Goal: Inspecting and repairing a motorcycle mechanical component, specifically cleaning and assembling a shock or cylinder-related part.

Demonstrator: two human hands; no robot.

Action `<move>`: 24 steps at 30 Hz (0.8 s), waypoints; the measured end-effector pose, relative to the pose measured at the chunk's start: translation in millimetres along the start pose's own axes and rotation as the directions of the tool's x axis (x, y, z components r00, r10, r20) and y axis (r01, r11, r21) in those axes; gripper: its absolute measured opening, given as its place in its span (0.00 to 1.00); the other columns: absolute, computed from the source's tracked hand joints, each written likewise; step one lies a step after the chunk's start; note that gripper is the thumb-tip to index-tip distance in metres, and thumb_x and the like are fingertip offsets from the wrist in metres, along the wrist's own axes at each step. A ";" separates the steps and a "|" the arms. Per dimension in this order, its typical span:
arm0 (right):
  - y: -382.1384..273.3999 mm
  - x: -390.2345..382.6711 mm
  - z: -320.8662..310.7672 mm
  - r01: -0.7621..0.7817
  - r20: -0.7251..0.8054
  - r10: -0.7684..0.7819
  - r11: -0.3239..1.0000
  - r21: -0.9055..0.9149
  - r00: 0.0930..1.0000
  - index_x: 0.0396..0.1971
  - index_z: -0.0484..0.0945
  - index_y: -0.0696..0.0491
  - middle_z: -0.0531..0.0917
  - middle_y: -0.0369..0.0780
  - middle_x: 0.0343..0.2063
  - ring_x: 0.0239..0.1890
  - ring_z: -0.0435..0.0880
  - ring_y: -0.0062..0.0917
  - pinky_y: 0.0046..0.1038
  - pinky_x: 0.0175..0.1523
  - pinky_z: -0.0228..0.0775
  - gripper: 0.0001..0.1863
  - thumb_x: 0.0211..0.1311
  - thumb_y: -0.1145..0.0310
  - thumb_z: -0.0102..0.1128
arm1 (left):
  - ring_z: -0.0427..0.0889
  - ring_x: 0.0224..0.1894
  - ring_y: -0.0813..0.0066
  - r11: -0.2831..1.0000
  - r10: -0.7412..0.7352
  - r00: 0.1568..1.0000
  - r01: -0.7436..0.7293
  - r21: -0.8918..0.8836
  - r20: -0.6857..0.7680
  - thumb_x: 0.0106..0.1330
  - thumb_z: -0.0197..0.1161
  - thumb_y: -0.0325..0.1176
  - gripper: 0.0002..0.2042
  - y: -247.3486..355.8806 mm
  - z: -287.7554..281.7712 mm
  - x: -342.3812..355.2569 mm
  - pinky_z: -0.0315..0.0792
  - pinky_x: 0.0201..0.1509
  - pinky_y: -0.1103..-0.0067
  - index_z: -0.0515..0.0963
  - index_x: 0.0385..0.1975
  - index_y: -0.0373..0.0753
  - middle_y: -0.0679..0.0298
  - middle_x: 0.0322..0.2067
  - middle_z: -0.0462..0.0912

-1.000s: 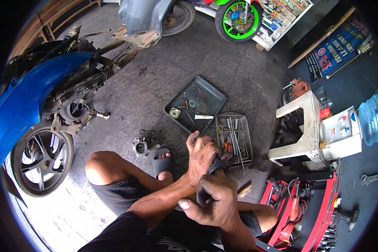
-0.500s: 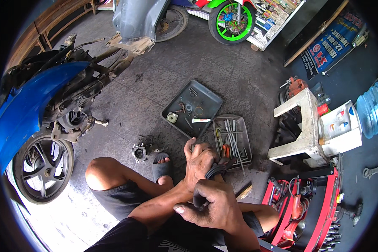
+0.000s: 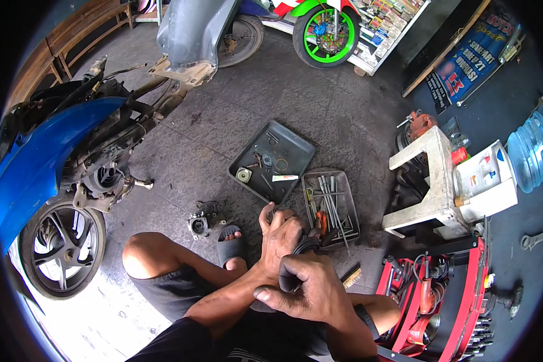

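Note:
My left hand (image 3: 280, 234) is closed in front of me, its fingers curled; what they hold is hidden. Right beside it, nearer to me, my right hand (image 3: 315, 286) is closed too, thumb pointing left, its fingers curled round something dark I cannot make out. A black rounded part (image 3: 308, 245) shows between the two hands; its kind is unclear. Just beyond them lies a dark tray (image 3: 301, 151) with small metal parts, a ring and a white tube (image 3: 284, 178). To its right, a grey bin (image 3: 352, 205) holds metal rods and an orange-handled tool (image 3: 322, 222).
A carburetor-like metal part (image 3: 198, 224) sits on the floor by my sandalled foot (image 3: 231, 244). At left stands a partly stripped blue motorcycle (image 3: 66, 142). A white stool (image 3: 421, 212), a red tool cabinet (image 3: 464, 301) and a brush (image 3: 352, 277) are at right.
The view has shifted slightly, so the tray and bin appear a little lower and further left. Both hands stay close together with much the same grip.

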State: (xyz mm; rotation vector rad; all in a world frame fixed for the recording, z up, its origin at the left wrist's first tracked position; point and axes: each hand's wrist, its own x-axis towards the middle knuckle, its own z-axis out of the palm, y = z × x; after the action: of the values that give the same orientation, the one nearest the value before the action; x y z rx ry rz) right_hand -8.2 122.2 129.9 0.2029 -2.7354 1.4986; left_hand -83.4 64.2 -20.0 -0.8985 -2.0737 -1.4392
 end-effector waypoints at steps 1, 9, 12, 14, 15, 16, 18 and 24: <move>-0.8 -1.2 0.3 -0.001 -0.001 0.001 1.000 0.000 1.000 0.14 0.70 0.56 0.72 0.40 0.12 0.15 0.72 0.28 0.31 0.23 0.64 0.30 0.51 0.47 0.76 | 0.77 0.47 0.65 1.000 0.000 1.000 0.000 0.000 0.001 0.49 0.73 0.35 0.14 2.4 -0.8 2.2 0.53 0.66 0.44 0.76 0.33 0.41 0.67 0.31 0.77; -1.1 -6.5 7.5 0.032 -0.086 -0.029 0.999 0.028 0.996 0.13 0.69 0.55 0.72 0.38 0.12 0.17 0.72 0.25 0.29 0.24 0.63 0.28 0.51 0.50 0.76 | 0.77 0.46 0.66 1.000 -0.027 0.999 0.027 0.004 -0.026 0.53 0.73 0.34 0.12 7.6 -0.8 -0.9 0.55 0.65 0.45 0.76 0.31 0.41 0.68 0.30 0.76; 2.5 -9.4 9.6 0.049 -0.030 -0.050 0.999 -0.014 0.998 0.13 0.69 0.54 0.72 0.38 0.12 0.16 0.72 0.27 0.30 0.24 0.63 0.28 0.51 0.50 0.77 | 0.77 0.46 0.66 0.999 -0.032 0.999 0.030 -0.043 -0.038 0.52 0.74 0.35 0.14 9.5 0.0 -4.5 0.54 0.65 0.45 0.75 0.32 0.41 0.68 0.31 0.76; 3.0 -10.3 8.9 0.032 -0.050 -0.034 0.999 -0.044 0.998 0.13 0.69 0.54 0.72 0.39 0.12 0.16 0.72 0.28 0.30 0.24 0.63 0.28 0.50 0.51 0.78 | 0.77 0.46 0.66 0.997 -0.041 0.999 0.040 -0.064 -0.022 0.52 0.74 0.35 0.14 12.5 0.9 -2.9 0.54 0.65 0.45 0.75 0.32 0.41 0.68 0.31 0.75; 2.6 -10.3 8.9 0.018 -0.063 -0.022 0.998 -0.065 0.998 0.13 0.69 0.54 0.72 0.39 0.12 0.16 0.72 0.29 0.30 0.25 0.64 0.28 0.50 0.51 0.78 | 0.77 0.46 0.66 0.998 -0.043 0.999 0.041 -0.052 -0.025 0.52 0.74 0.34 0.14 13.0 0.2 -2.6 0.54 0.65 0.45 0.75 0.32 0.41 0.68 0.31 0.75; 0.3 -10.3 7.8 0.019 -0.063 -0.023 0.998 -0.066 0.998 0.13 0.69 0.54 0.72 0.39 0.12 0.16 0.72 0.29 0.30 0.25 0.64 0.28 0.50 0.51 0.78 | 0.76 0.46 0.65 0.998 -0.044 0.999 0.043 -0.042 -0.028 0.52 0.74 0.34 0.14 13.3 -0.3 -2.2 0.53 0.66 0.45 0.75 0.33 0.41 0.67 0.32 0.75; -6.5 -10.5 4.4 0.032 -0.060 -0.037 0.997 -0.071 0.998 0.13 0.69 0.55 0.72 0.40 0.12 0.16 0.72 0.30 0.31 0.25 0.64 0.28 0.49 0.52 0.78 | 0.76 0.47 0.65 0.998 -0.038 0.999 0.037 -0.041 -0.013 0.51 0.73 0.35 0.14 12.5 -3.2 -1.6 0.53 0.66 0.45 0.75 0.33 0.41 0.67 0.32 0.75; -9.4 -12.6 4.3 0.011 0.004 -0.010 0.995 -0.100 1.000 0.13 0.70 0.55 0.74 0.41 0.13 0.17 0.74 0.31 0.33 0.25 0.65 0.28 0.48 0.52 0.79 | 0.76 0.49 0.64 0.993 -0.055 0.998 0.056 -0.105 0.012 0.49 0.68 0.38 0.14 16.2 -4.7 -5.4 0.52 0.66 0.45 0.77 0.34 0.40 0.66 0.33 0.76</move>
State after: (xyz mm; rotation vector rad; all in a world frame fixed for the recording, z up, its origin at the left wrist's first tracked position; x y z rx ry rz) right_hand 5.6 114.9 134.6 0.2181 -2.7983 1.3563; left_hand -67.8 62.3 -11.7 -0.8956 -2.0608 -1.5896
